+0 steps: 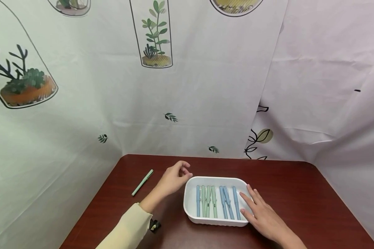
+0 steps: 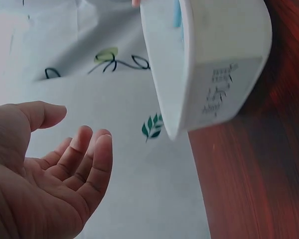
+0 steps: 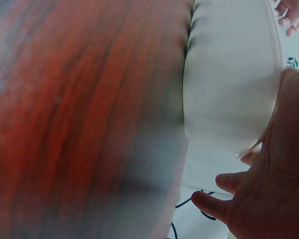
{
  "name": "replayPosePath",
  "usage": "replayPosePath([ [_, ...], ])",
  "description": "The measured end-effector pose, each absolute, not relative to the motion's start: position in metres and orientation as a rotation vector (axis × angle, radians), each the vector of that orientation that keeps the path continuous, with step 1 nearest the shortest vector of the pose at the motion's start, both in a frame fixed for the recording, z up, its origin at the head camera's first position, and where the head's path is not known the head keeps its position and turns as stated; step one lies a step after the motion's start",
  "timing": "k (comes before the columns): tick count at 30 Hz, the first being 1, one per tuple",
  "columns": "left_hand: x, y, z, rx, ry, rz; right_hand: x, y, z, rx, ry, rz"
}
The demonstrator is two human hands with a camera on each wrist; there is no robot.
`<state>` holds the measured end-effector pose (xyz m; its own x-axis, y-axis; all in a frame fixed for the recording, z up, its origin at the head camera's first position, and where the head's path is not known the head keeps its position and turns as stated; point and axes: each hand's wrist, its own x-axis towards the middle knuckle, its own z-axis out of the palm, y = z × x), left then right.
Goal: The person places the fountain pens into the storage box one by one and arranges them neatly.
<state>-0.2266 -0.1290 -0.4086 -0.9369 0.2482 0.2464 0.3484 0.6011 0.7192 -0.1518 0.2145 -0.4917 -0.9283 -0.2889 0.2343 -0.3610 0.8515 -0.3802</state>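
A white rectangular tray (image 1: 216,223) holds a row of light blue pens (image 1: 236,203) and light green pens (image 1: 208,201). My left hand (image 1: 174,179) hovers by the tray's far left corner, fingers loosely bent; in the left wrist view the left hand (image 2: 55,169) holds nothing and is apart from the tray (image 2: 229,64). My right hand (image 1: 265,216) rests on the tray's right rim with fingers spread, thumb and index finger reaching over the inside. In the right wrist view, the right hand (image 3: 274,164) lies against the tray wall (image 3: 229,74).
One green pen (image 1: 142,182) lies on the dark red wooden table (image 1: 299,193), left of the left hand. A dark band (image 1: 154,226) shows at the left wrist. White cloth (image 1: 190,97) with plant prints hangs behind the table.
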Motion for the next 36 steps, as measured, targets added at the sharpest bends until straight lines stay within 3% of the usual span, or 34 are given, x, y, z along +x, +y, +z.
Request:
replayPosePath([
  [36,-0.245,-0.25,-0.448,-0.141,-2.65,-1.2,-0.151,0.213,-0.491,0.499,-2.853,0.631],
])
